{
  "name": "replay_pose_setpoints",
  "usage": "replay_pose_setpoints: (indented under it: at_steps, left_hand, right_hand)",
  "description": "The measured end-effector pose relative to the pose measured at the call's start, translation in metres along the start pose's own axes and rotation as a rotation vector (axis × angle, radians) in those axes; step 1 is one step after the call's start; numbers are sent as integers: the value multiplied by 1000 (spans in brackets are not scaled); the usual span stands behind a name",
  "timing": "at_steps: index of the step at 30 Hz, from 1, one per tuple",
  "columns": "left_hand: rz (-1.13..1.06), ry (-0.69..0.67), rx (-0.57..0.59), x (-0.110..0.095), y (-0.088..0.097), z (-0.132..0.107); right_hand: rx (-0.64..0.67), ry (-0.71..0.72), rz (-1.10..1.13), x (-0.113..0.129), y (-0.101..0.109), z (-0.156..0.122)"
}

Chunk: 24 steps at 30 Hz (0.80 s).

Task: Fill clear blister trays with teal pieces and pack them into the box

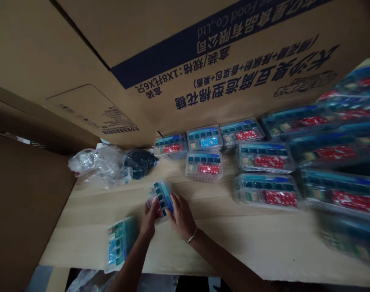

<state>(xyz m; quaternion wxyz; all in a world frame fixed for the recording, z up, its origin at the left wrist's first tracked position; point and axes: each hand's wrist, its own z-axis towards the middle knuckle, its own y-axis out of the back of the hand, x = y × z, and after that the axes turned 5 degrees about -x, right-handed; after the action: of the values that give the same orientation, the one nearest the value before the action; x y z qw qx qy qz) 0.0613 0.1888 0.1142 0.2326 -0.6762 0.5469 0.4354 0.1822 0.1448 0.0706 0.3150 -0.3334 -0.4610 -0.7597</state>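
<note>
Between my two hands, a clear plastic case (162, 199) is held tilted above the wooden table. Inside it show a row of dark teal squares, a red patterned piece and a blue strip. My left hand (148, 217) grips its left side, by the red piece. Around the right side, next to the blue strip, closes my right hand (181, 215), with a bracelet (192, 235) at the wrist. Left of my left forearm lies a similar case (118, 243) with green squares and a light-blue piece.
Several similar cases (268, 192) stand in stacks on the table (209, 231), towards the right. Crumpled clear bags (102, 162) and a dark bundle (139, 162) lie at the back left. Large cardboard boxes (160, 52) with printed characters wall off the back and left.
</note>
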Motion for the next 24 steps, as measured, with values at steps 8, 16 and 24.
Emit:
replay_pose_setpoints:
  at_steps: [8,16,24]
  left_hand:
    - [29,-46,7,-1,-3,-10]
    - [118,-181,-61,5,11,-10]
    - [129,-238,-85,3,22,-17]
  right_hand:
    - [45,-20,11,17,6,-4]
    - [33,-18,53,22,4,-4]
    - [86,-16,90,24,0,-6]
